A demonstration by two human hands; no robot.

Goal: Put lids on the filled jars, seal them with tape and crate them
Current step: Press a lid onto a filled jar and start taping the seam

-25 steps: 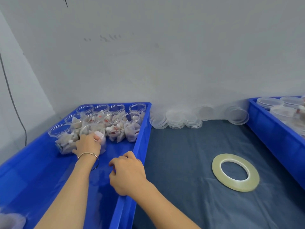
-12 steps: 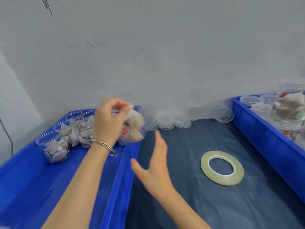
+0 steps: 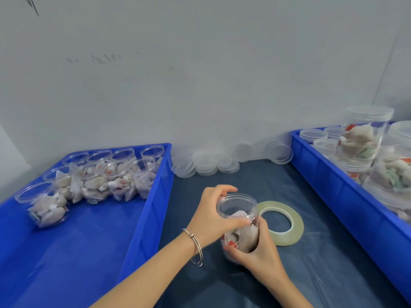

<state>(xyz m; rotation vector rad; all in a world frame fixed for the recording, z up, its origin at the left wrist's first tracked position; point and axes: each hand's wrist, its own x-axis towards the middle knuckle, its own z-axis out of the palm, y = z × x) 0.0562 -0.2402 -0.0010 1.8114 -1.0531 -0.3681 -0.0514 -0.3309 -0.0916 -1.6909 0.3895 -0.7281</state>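
Both hands wrapped round one clear plastic filled jar (image 3: 239, 221), lidless, mid dark-blue mat: left hand (image 3: 212, 215) at rim, right hand (image 3: 259, 247) cupping base. Unlidded jars (image 3: 93, 174) left crate, sealed jars (image 3: 364, 141) right crate. Plenty left.

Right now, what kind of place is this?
Probably a small packing workshop. A blue crate holds open filled jars, spare lids are stacked by the wall, and a tape roll lies ready.
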